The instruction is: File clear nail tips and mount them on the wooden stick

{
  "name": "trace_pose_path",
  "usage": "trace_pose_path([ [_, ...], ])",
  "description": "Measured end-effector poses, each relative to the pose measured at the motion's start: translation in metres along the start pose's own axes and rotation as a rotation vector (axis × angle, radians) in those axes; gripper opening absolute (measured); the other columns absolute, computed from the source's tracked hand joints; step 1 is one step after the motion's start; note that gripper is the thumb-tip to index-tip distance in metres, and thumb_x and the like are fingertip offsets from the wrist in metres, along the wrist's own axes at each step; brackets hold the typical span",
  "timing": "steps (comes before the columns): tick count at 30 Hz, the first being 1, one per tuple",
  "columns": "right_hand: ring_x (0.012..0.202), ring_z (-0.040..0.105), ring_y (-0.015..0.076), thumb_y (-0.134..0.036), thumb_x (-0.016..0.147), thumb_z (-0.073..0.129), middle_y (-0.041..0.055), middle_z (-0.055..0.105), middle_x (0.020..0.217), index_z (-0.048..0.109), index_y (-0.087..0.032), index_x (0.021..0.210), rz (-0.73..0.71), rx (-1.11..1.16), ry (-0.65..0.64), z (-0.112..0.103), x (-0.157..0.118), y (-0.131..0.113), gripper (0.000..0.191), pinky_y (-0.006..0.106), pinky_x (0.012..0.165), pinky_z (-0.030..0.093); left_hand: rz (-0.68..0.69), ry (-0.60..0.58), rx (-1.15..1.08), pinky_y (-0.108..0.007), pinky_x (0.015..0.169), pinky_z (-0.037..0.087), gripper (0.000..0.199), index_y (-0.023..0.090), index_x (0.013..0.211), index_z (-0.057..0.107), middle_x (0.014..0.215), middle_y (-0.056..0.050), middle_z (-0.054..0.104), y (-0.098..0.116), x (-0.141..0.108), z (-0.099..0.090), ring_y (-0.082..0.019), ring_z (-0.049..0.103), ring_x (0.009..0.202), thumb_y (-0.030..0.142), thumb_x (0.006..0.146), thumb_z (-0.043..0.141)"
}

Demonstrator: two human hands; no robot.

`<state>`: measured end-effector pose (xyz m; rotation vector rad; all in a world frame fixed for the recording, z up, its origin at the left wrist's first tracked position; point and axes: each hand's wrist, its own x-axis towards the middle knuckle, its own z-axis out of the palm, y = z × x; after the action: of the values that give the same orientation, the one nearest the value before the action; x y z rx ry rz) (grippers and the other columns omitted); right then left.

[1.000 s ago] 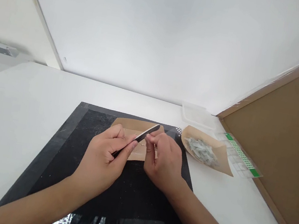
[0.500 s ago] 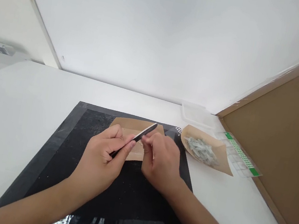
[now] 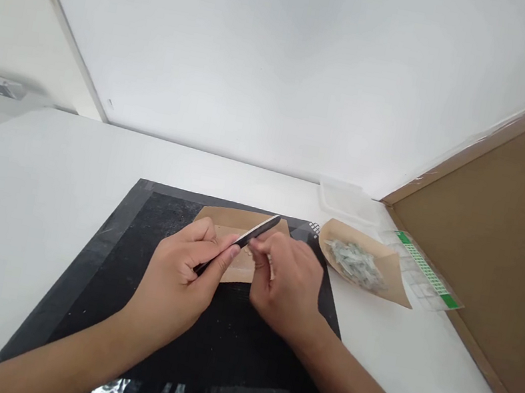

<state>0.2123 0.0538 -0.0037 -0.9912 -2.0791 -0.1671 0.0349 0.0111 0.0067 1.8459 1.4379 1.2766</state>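
Gripping a nail file (image 3: 259, 231), the left hand (image 3: 185, 265) curls tight; the right hand (image 3: 289, 281) pinches beside it, anything held indiscernible.

This looks like a small handwork station, perhaps a workshop corner: a white desk (image 3: 32, 203) meets a plain wall (image 3: 266, 61) and a brown panel (image 3: 507, 219). A black mat (image 3: 222, 338) and a paper tray (image 3: 397, 287) of pale strips (image 3: 357, 264) suggest it.
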Motion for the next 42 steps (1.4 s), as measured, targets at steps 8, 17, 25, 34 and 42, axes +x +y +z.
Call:
trace_pose_path([
  [8, 0.068, 0.061, 0.0172, -0.014, 0.101, 0.058, 0.0019, 0.071, 0.079, 0.052, -0.023, 0.086, 0.048, 0.021, 0.029, -0.004, 0.0, -0.003, 0.018, 0.032, 0.066, 0.038, 0.041, 0.03, 0.023, -0.025, 0.056, 0.035, 0.042, 0.017, 0.062, 0.054, 0.07, 0.004, 0.037, 0.004, -0.001, 0.0, -0.009, 0.043, 0.06, 0.025, 0.103, 0.06],
  [17, 0.064, 0.058, 0.0166, -0.015, 0.101, 0.058, 0.0007, 0.067, 0.073, 0.051, -0.023, 0.084, 0.049, 0.039, -0.023, -0.005, 0.001, 0.0, 0.02, 0.033, 0.063, 0.036, 0.082, 0.044, 0.058, -0.025, 0.054, 0.035, 0.035, 0.015, 0.068, 0.064, 0.068, 0.004, 0.037, 0.005, -0.001, 0.0, -0.009, 0.042, 0.059, 0.02, 0.102, 0.06],
  [25, 0.065, 0.06, 0.0162, -0.015, 0.102, 0.057, 0.0003, 0.066, 0.071, 0.051, -0.023, 0.083, 0.033, 0.091, -0.046, -0.008, 0.003, -0.003, 0.021, 0.032, 0.064, 0.038, 0.087, 0.06, 0.051, -0.024, 0.055, 0.036, 0.039, 0.015, 0.063, 0.059, 0.068, 0.004, 0.038, 0.007, -0.001, 0.001, -0.008, 0.043, 0.059, 0.019, 0.101, 0.061],
  [34, 0.069, 0.063, 0.0164, -0.015, 0.1, 0.06, 0.0007, 0.071, 0.078, 0.055, -0.023, 0.088, 0.063, 0.136, -0.057, -0.009, 0.001, 0.0, 0.015, 0.032, 0.066, 0.043, 0.137, 0.079, 0.067, -0.023, 0.055, 0.037, 0.031, 0.015, 0.07, 0.069, 0.068, 0.004, 0.039, 0.003, 0.002, 0.002, -0.009, 0.045, 0.06, 0.018, 0.1, 0.063],
  [42, 0.071, 0.063, 0.0151, -0.018, 0.1, 0.06, 0.0021, 0.066, 0.087, 0.057, -0.023, 0.096, 0.261, 0.403, 0.044, -0.01, -0.005, 0.014, 0.008, 0.029, 0.063, 0.05, 0.173, 0.087, 0.029, -0.022, 0.062, 0.046, 0.022, 0.022, 0.111, 0.082, 0.084, 0.0, 0.059, 0.001, 0.0, 0.003, -0.009, 0.057, 0.069, 0.016, 0.098, 0.065],
])
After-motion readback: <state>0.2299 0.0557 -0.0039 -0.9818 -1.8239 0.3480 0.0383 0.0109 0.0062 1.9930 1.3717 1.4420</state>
